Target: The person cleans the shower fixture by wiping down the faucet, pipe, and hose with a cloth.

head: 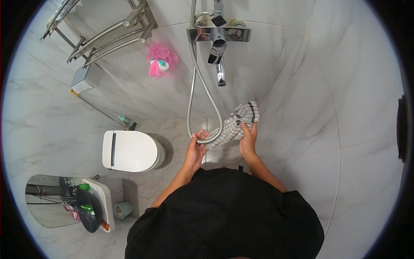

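My right hand [248, 142] grips a black-and-white checked cloth [233, 128], thumb on the near side. The bunched upper end of the cloth sticks up past my fingers, and its lower end hangs toward my left hand [194, 155]. At the bottom of its loop, the metal shower hose [216, 106] lies between the thumb and fingers of my left hand, which holds it loosely. Part of the cloth is behind the hose. Above, on the wall, is a chrome shower mixer [219, 34] with a lever and a downturned spout [221, 76].
A white toilet [134, 151] with its lid down stands to the left. Beyond it are a washbasin [105, 194], a mirror [42, 200] and a small bin [123, 209]. A metal towel rack [106, 35] and a pink bath puff [161, 58] hang upper left. Marble-patterned wall [300, 123] rises at right.
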{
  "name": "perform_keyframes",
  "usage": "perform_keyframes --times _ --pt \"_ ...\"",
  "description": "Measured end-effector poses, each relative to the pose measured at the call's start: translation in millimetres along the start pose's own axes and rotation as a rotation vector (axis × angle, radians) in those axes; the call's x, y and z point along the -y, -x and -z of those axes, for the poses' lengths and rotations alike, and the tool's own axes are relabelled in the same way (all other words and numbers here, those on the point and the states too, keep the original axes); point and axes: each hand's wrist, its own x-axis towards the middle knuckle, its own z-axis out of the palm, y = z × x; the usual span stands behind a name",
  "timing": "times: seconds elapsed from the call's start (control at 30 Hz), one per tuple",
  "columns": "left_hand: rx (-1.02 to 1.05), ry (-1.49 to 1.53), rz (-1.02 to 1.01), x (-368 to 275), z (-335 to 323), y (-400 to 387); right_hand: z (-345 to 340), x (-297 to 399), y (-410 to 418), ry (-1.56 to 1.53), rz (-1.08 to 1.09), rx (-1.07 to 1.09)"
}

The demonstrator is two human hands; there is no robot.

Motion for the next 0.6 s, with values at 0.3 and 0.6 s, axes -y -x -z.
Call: perform_keyframes --times 0.3,0.6 --pt "0.053 0.018 0.028 9.8 0.2 -2.3 -14.1 2.4 31.3 0.442 0.466 0.474" --pt "-0.014 0.042 -0.053 29.7 14.1 -5.2 -19.6 2.1 45.2 1.321 0.402 1.045"
